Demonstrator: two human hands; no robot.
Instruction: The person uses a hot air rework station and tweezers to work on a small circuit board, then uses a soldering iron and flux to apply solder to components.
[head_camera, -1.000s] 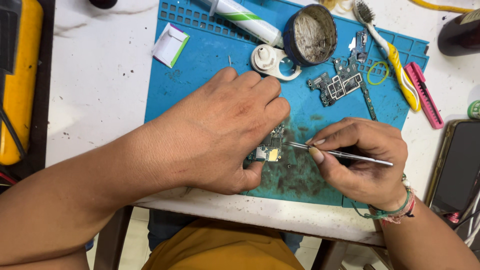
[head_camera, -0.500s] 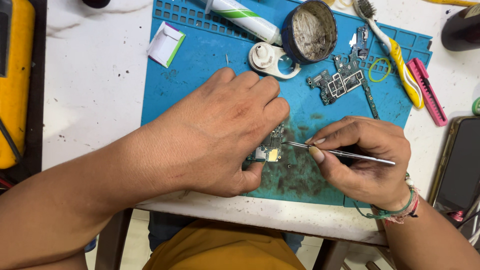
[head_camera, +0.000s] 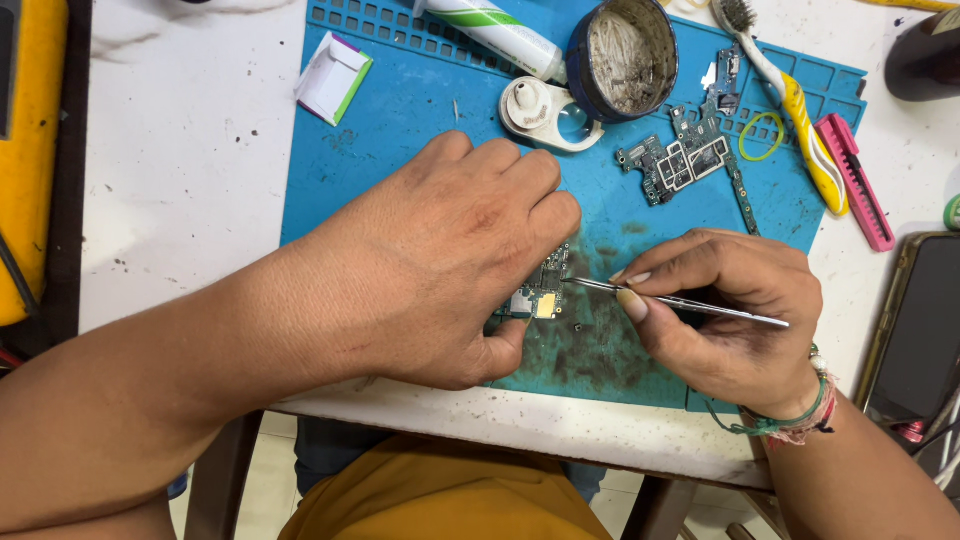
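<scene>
My left hand (head_camera: 450, 255) lies palm down on the blue work mat (head_camera: 420, 110) and pins a small circuit board (head_camera: 545, 290) between its thumb and fingers. Most of that board is hidden under the hand. My right hand (head_camera: 730, 320) grips thin metal tweezers (head_camera: 680, 302), whose tip touches the right edge of the small board. A stained dark patch on the mat spreads below the board.
A second circuit board (head_camera: 685, 160), a round tin of paste (head_camera: 625, 55), a white magnifier (head_camera: 545, 110), a toothbrush (head_camera: 785, 85), a pink cutter (head_camera: 855, 180), a white tube (head_camera: 490, 30) and a small white box (head_camera: 333, 78) lie on the mat. A phone (head_camera: 920, 330) lies right; a yellow device (head_camera: 25, 150) left.
The hands, board and tweezers hold the same pose; only the view shifts slightly.
</scene>
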